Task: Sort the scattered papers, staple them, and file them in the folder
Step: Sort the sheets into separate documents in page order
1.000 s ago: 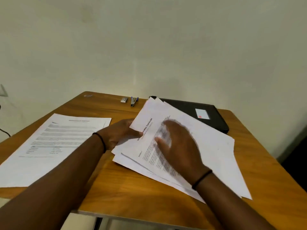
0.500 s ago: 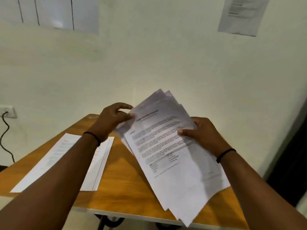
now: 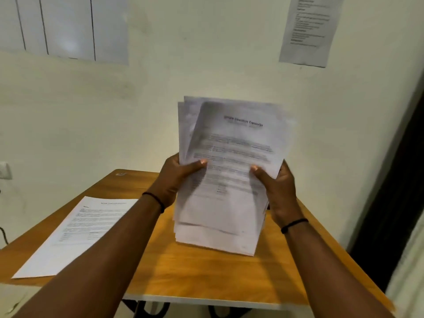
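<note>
A loose stack of printed white papers (image 3: 231, 157) stands upright above the wooden table (image 3: 206, 271), its sheets uneven at the top and bottom. My left hand (image 3: 176, 177) grips the stack's left edge, thumb on the front sheet. My right hand (image 3: 277, 191) grips the right edge the same way. The stack's lower edge hangs close over the tabletop; whether it touches I cannot tell. Another printed sheet (image 3: 78, 232) lies flat on the table's left side. The stack and my hands hide the folder and the stapler.
A cream wall stands right behind the table, with a printed notice (image 3: 309, 31) at top right and a white board (image 3: 66, 26) at top left. A wall socket (image 3: 4, 171) sits at the far left. A dark gap (image 3: 394, 214) runs down the right side.
The papers went from lying spread on the table to being lifted in both hands, then turned upright and squared together. My view tilted upward, so the folder and stapler dropped out of sight.
</note>
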